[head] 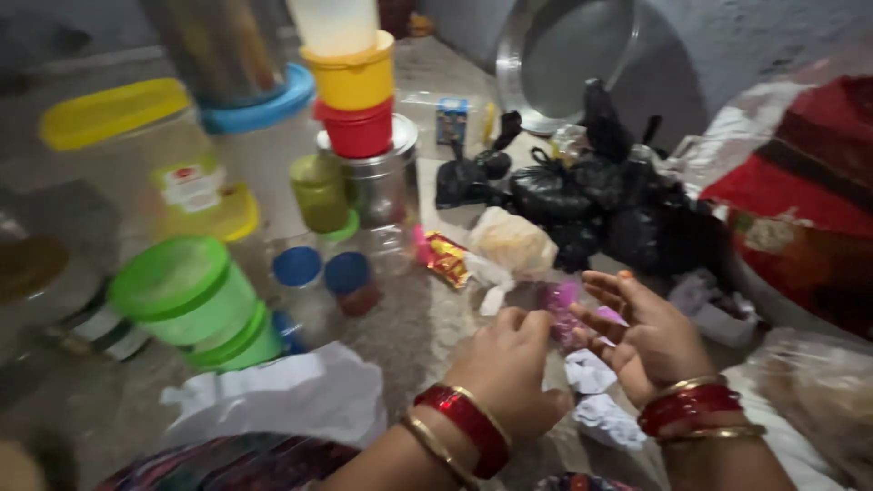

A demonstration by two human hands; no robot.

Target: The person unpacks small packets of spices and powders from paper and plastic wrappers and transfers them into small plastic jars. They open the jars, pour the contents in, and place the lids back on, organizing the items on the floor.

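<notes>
A: Hands first. Where, and doing what?

B: Both low in the head view, around 5 o'clock. Left hand (509,368) is curled closed, fingertips pinching one end of a small pink wrapper (562,305). Right hand (641,341) is open, palm up, fingers spread, just beside the wrapper at its 3 o'clock. Whether the right fingers actually touch it, can't tell; the frame is blurred. Red and gold bangles on both wrists.

A: So the wrapper sits between the hands?

B: Yes, held above the worktop (409,332), between the two hands, nearer the left fingertips.

A: What lies under them?

B: Crumpled white paper scraps (600,400) on the worktop at the wrapper's 6 o'clock. A larger white crumpled bag (291,391) at 9 o'clock from the left hand.

A: Further out?

B: At 12 o'clock from the hands, a pale knotted bag (511,241) with a red and yellow sachet (446,259) just beside it. Behind those, a heap of black knotted bags (600,195). At 10 o'clock, two green-lidded tubs (195,295), stacked. Near them two small blue-capped jars (323,277). At 11 o'clock, a steel canister (382,195) carrying a red cup (359,132) and a yellow cup (350,77).
</notes>
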